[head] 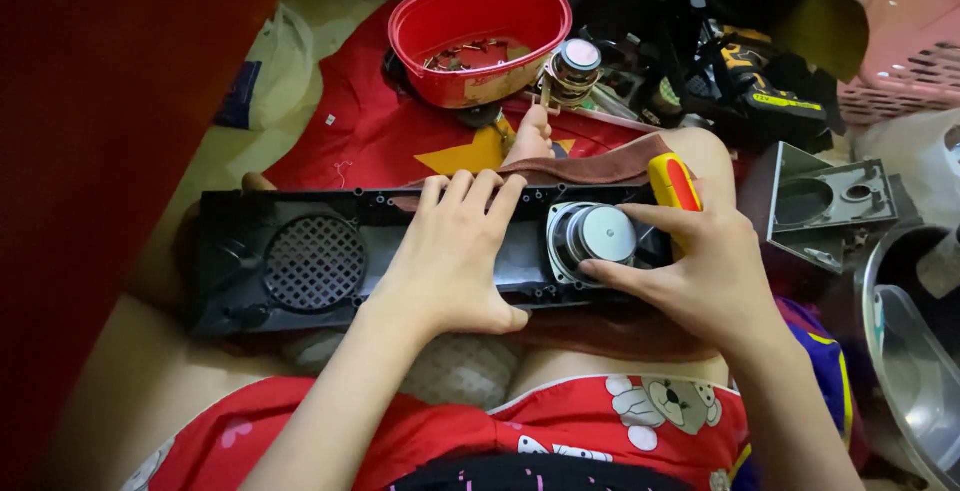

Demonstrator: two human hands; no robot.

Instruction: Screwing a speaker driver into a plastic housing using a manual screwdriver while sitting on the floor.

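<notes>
A long black speaker housing [250, 213] lies across my lap, with a round mesh grille [314, 262] at its left end. My left hand [450, 256] lies flat on the housing's middle, fingers together and reaching over its far edge. My right hand [705, 271] holds a screwdriver with a yellow and red handle [674, 183] in the palm. Its thumb and forefinger pinch the round silver speaker driver [594, 236] seated in the housing's right end.
A red oval tub [475, 13] with small metal parts stands ahead on red cloth. Beside it lies a loose speaker driver [572, 69]. A grey plastic bracket [830, 203], a pink basket [905, 31], a black and yellow tool [760, 81] and a metal bowl [915, 371] crowd the right.
</notes>
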